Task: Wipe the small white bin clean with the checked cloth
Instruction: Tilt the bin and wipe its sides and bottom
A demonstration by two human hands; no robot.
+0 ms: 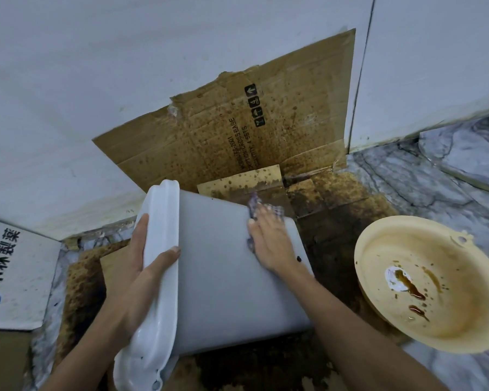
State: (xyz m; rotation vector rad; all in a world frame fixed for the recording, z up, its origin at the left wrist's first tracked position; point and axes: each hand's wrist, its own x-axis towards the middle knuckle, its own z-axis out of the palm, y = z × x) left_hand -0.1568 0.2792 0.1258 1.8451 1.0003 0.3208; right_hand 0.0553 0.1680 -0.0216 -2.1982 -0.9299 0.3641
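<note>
Two hands: left hand [141, 266] grips one bin [223, 272]; right hand [271, 244] presses one cloth [261, 211] flat.

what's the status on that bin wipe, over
Left hand gripping rim of white bin, bin tipped on its side. Right hand pressing checked cloth near base. Dark spot remains; nothing blocking.

**Bin tipped on its side, cloth pressed to its wall**

At frame centre, the small white plastic bin [218, 266] lies tilted over stained brown cardboard [237, 131]. The left hand [141, 266] grips its rim; the right hand [271, 244] flattens the checked cloth [275, 210] against its side. A stained cream round basin [435, 283] sits at right.
</note>
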